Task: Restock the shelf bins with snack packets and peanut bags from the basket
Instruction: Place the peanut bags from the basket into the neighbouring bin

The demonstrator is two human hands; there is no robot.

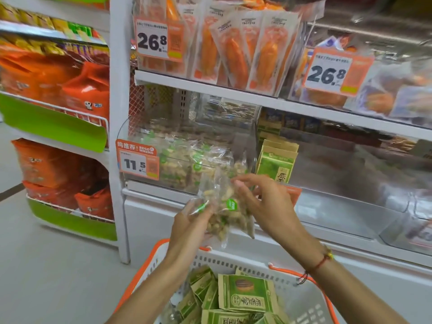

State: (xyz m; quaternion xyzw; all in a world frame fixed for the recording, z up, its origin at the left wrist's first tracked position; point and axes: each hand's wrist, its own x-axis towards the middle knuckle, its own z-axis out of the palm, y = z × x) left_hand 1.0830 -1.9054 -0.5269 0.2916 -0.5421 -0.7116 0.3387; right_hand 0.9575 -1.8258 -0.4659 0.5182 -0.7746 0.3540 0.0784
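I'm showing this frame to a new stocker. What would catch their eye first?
Centre frame, the left hand and right hand hold clear peanut bags in front of the peanut bin marked 11.5. Below, the orange-rimmed basket holds green snack packets. Up top, orange packets hang behind bold 26.8 price tags.
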